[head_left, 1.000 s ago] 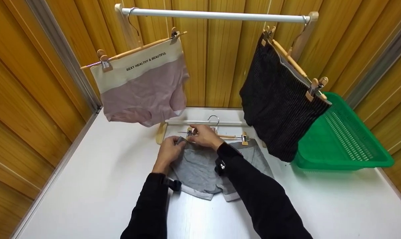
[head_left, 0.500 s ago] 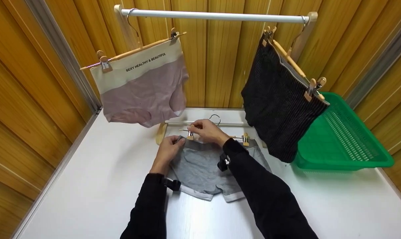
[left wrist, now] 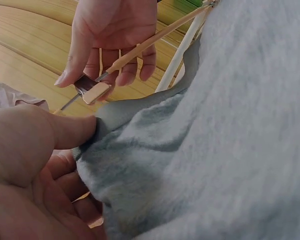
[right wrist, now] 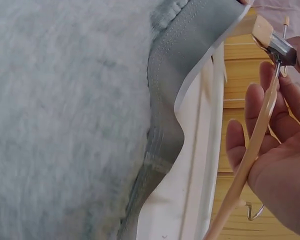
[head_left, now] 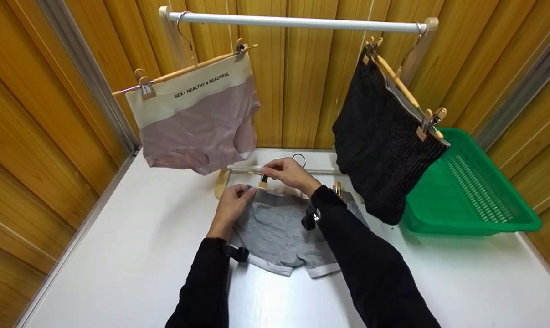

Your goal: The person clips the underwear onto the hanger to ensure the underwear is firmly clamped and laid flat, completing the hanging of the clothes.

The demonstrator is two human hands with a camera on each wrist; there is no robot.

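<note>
Grey shorts (head_left: 279,232) with pale leg hems lie flat on the white table. My left hand (head_left: 229,208) pinches the left corner of their waistband (right wrist: 187,55) between thumb and fingers. Just above, my right hand (head_left: 290,174) pinches the left clip (head_left: 263,183) of a wooden hanger (right wrist: 257,135). That clip stands apart from the waistband in both wrist views, with no cloth in it. The hanger's other clip (head_left: 337,189) sits at the waistband's right end, partly behind my right sleeve. The metal hook (head_left: 299,159) points away from me.
A rack with a white rail (head_left: 293,20) stands at the back. From it hang pink-and-cream briefs (head_left: 197,118) at left and black ribbed shorts (head_left: 379,132) at right. A green basket (head_left: 473,223) stands at the right, partly behind the black shorts.
My right hand has moved up and slightly right, drawing the left clip away from the waistband corner. The hanger's hook has shifted right. My left hand keeps its pinch in nearly the same place.
</note>
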